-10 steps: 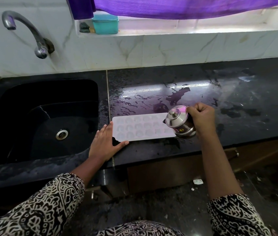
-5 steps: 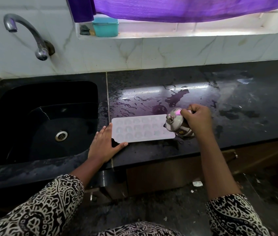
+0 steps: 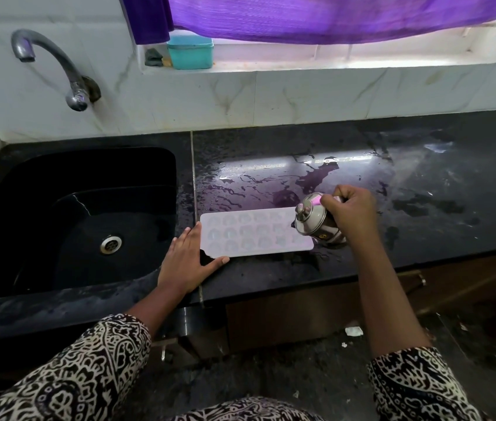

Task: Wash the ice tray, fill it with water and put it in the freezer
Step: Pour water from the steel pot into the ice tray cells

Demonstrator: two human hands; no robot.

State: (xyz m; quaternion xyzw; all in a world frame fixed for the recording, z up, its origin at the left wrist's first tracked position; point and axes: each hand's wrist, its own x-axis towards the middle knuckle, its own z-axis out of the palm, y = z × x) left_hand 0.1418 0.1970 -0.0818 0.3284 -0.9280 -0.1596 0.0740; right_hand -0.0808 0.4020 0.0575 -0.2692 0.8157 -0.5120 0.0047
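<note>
Head view only.

Left hand (image 3: 187, 262): flat, palm down on the front of the countertop (image 3: 392, 165), fingers straight and together. Thumb is spread to the right. Holds nothing.

Right hand (image 3: 351, 212): fingers curled round a small steel pot (image 3: 313, 220), gripping it from the right side. The pot is tilted, with its knobbed top pointing left toward the tray. Forearm runs up from the lower right. Both sleeves are a black-and-white print.

Surface: black polished stone countertop, wet, with puddles and streaks behind the tray. A seam runs front to back just left of the tray. Black sink (image 3: 43, 183) is set in to the left, with a steel drain (image 3: 110, 244) in its floor. A curved metal tap (image 3: 67, 74) sits on the white marble-tile wall (image 3: 271, 95) above it. The window ledge holds a teal lidded box (image 3: 190, 53), and a purple curtain (image 3: 316, 16) hangs over it. Brown cabinet front (image 3: 301, 314) is under the counter, with dark floor below.

Ice tray (image 3: 256, 232): white, lying flat on the countertop near the front edge, long side left to right, cavities up. Left fingertips touch its left end, and the thumb lies along its near edge by the notched corner. The pot overlaps its right end. Can't tell whether water is in the cavities.
</note>
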